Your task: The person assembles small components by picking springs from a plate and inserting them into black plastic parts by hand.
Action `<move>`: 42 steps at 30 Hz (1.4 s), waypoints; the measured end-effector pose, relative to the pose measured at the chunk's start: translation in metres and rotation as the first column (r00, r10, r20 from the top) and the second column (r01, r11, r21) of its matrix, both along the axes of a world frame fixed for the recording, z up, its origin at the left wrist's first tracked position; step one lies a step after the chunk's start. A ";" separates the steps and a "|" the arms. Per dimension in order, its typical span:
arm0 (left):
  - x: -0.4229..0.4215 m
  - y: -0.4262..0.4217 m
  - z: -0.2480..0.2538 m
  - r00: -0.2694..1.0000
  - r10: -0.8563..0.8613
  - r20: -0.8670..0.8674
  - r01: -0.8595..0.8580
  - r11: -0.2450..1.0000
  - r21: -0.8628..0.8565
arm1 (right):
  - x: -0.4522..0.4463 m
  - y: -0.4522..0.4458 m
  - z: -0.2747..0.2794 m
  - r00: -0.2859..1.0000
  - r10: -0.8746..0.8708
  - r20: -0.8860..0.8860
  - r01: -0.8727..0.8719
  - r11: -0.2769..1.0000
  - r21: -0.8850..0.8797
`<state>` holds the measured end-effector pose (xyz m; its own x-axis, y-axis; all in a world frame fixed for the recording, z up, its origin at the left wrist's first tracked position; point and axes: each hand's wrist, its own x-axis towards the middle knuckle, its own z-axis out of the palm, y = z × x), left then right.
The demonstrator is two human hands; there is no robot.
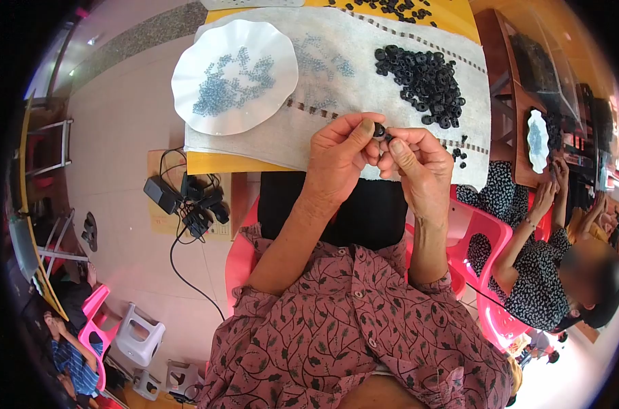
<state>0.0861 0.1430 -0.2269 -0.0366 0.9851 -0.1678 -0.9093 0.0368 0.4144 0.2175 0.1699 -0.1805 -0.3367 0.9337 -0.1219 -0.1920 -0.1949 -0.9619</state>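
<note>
Close together over the cloth's front edge, my two hands meet at small black parts. My left hand (343,153) pinches a round black ring-like piece (379,131) between thumb and fingers. In my right hand (418,160), thumb and forefinger close on a smaller dark piece (389,138) touching or almost touching the first; its exact kind is too small to tell. Beyond them lies a heap of black rings (425,85). A few tiny black pieces (461,155) lie just right of my right hand. Small bluish clear pieces (231,85) fill part of a white wavy-edged plate (186,61).
A whitish cloth (255,146) covers the yellow table (234,165), with more bluish pieces (323,58) and black pieces (398,8) farther back. Cables and adapters (193,198) sit on a cardboard box at left. Another person's hands (551,187) work at a table on the right.
</note>
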 end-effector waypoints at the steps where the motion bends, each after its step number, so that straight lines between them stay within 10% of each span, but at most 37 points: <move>1: 0.000 0.000 -0.001 0.999 -0.002 0.034 0.002 1.000 -0.005 | 0.000 -0.001 0.002 1.000 -0.009 0.005 0.009 1.000 0.006; 42: 0.010 -0.004 0.006 0.996 0.090 -0.019 -0.088 0.992 0.092 | -0.022 -0.017 -0.001 0.890 -0.394 0.228 0.241 0.833 0.497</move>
